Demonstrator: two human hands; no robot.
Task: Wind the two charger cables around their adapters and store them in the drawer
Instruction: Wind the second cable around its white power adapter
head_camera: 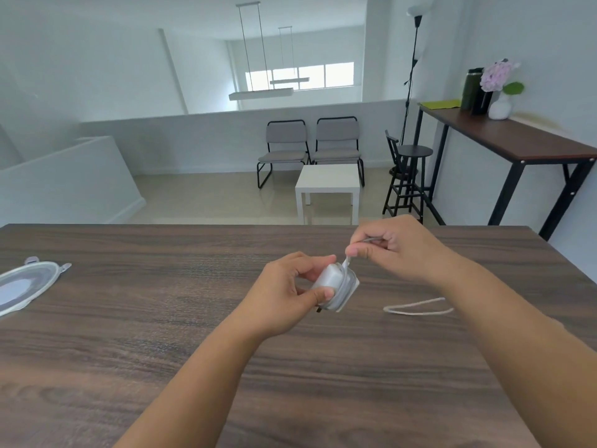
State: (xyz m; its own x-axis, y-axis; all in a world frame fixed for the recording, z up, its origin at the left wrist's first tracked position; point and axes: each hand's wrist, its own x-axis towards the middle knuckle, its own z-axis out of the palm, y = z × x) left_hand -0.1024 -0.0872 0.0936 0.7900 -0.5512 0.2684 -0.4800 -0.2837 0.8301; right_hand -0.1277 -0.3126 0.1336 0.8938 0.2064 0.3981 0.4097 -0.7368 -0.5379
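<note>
The left hand (287, 292) holds a white charger adapter (332, 287) just above the dark wood-grain table (129, 334), thumb curled across the adapter's near face and the other fingers curled over its far top edge; several turns of white cable (347, 284) already lie wound round the right-hand part of the adapter, snug against its body; a small dark piece, probably a plug prong, pokes out at the adapter's lower left corner, though the blur there makes that hard to settle. The right hand (397, 247) sits just up and to the right of the adapter, its fingers curled and pinching the free end of that cable, with a short white stretch running from the pinch down to the wound turns and a thin grey piece showing between the fingers.

To the right of the adapter, lying flat on the table and partly hidden under the right forearm, a loop of white braided cord (416, 310) rests apart from both hands; whether it belongs to the held adapter cannot be told. Well to the left of the adapter, at the table's left edge, lies a clear oval container lid (29, 284) with clip tabs. Beyond the table, far from the adapter, stand two grey chairs (310, 147), a small white side table (328, 185), a black stool (408, 179), and a tall wooden console table (510, 140) carrying a white vase of pink flowers (499, 88) and dark bottles (475, 90).
</note>
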